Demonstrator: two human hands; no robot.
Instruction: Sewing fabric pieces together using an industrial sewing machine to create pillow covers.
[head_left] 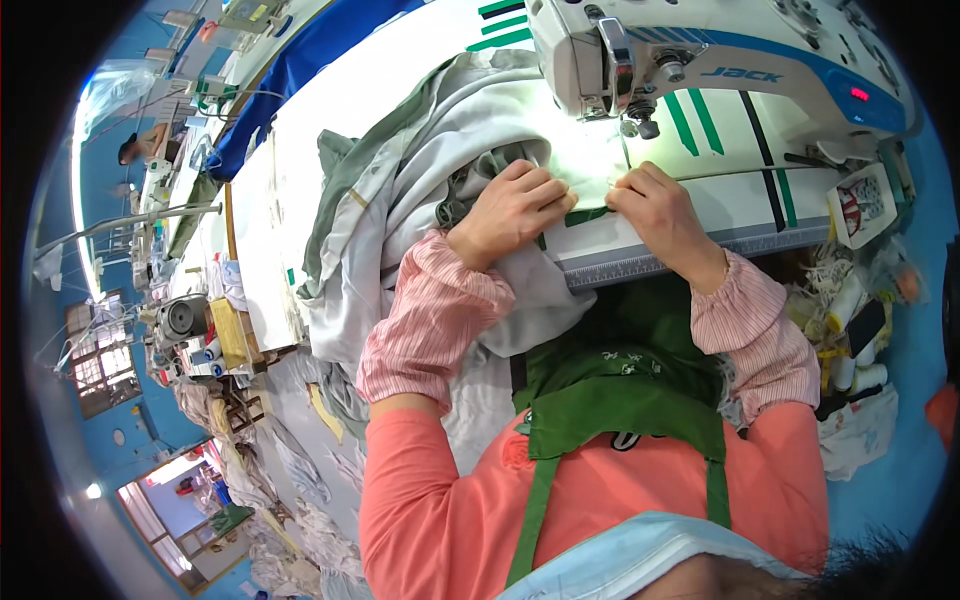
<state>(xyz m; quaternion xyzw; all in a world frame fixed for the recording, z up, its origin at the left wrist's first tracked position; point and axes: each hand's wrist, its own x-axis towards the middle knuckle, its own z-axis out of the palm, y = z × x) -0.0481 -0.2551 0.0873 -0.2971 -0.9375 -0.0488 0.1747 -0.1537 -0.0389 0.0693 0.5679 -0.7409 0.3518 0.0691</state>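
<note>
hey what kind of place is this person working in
Most likely a garment sewing workshop. An industrial sewing machine sits over pale fabric that both hands guide, and thread cones crowd the table's right side.

Blue walls (100, 170), barred window (100, 365), long white worktables (270, 200)

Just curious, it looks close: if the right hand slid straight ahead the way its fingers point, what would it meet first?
Probably the needle under the sewing machine, just beyond the right hand on the pale cloth; depth is unclear.
</note>
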